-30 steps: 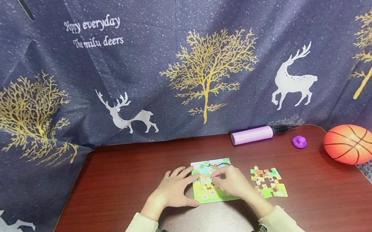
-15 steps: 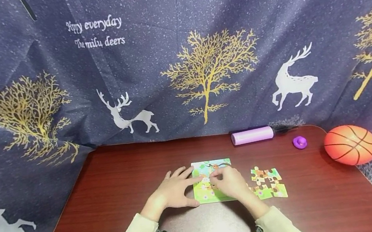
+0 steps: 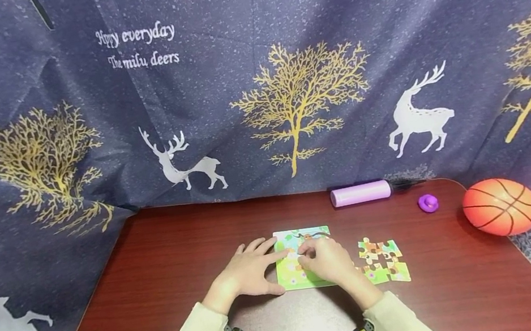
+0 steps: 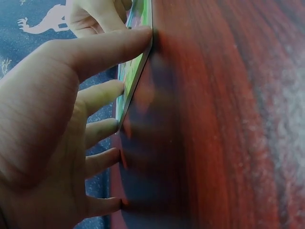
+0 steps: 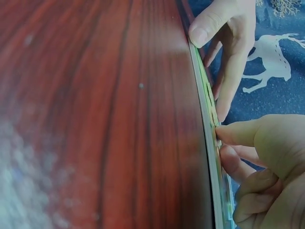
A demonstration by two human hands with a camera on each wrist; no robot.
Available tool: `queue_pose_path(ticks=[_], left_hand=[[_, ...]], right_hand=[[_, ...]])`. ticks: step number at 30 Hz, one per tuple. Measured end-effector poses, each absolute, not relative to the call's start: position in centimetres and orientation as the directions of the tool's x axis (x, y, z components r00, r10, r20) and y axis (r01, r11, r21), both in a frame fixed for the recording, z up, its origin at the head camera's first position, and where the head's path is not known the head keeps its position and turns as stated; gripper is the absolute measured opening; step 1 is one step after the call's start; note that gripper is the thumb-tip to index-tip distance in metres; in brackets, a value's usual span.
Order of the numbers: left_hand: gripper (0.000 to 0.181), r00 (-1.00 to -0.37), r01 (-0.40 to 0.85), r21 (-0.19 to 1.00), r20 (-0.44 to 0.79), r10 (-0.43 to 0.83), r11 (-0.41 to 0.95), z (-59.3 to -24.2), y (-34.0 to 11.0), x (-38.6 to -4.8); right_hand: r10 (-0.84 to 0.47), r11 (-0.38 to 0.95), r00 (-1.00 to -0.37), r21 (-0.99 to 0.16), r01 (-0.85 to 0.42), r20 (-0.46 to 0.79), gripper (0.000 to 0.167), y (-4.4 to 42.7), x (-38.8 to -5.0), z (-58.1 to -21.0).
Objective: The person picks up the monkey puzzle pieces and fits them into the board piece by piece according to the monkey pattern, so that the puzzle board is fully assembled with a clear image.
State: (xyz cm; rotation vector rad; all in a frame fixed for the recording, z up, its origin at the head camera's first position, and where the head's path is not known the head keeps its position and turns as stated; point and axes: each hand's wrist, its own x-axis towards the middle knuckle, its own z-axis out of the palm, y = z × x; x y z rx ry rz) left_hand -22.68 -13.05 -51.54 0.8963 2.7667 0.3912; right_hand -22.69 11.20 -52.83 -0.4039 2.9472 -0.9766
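- Left hand (image 3: 246, 273), fingers spread loose, touches the puzzle board (image 3: 291, 282).
- Right hand (image 3: 329, 262): fingertips on it, can't tell whether they're pinching.
- Puzzle pieces (image 3: 397, 271) alongside.

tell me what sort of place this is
Probably an indoor play or filming corner, though the room itself is out of view: a deer-print cloth hangs behind a table, which holds a puzzle and a ball.

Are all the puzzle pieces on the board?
No, the head view shows several loose pieces lying on the reddish-brown table, to the right of the puzzle board.
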Motion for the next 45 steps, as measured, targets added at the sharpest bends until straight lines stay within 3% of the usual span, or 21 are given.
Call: queue_pose_path(ticks=[12, 19, 22, 30, 36, 45], left_hand=[[0.076, -0.798, 0.563, 0.258, -0.077, 0.598, 0.785, -51.6, -11.7, -22.1], [0.076, -0.777, 0.596, 0.268, -0.044, 0.628, 0.757, -51.8, -11.0, -22.2], [0.076, -0.761, 0.611, 0.298, -0.033, 0.648, 0.733, -51.9, -10.8, -22.2], [0.072, -0.762, 0.616, 0.282, -0.024, 0.647, 0.736, -51.7, -10.7, -22.2], [0.07, -0.771, 0.609, 0.256, -0.033, 0.637, 0.751, -51.4, -10.7, -22.1], [0.068, -0.768, 0.608, 0.256, -0.05, 0.639, 0.751, -51.1, -10.3, -22.1]], right_hand=[[-0.244, 0.766, -0.967, -0.597, -0.24, 0.076, 0.003, 11.7, -22.9, -52.8], [-0.181, 0.73, -0.976, -0.647, -0.218, 0.125, 0.005, 14.5, -22.7, -51.7], [-0.142, 0.725, -0.986, -0.67, -0.162, 0.085, 0.013, 17.2, -22.5, -51.4], [-0.042, 0.821, -0.999, -0.571, -0.014, -0.035, 0.036, 24.6, -21.8, -50.7], [-0.041, 0.863, -0.995, -0.504, 0.008, -0.087, 0.056, 25.3, -21.3, -50.6], [0.037, 0.891, -0.993, -0.447, 0.083, -0.111, 0.072, 25.2, -21.0, -50.8]])
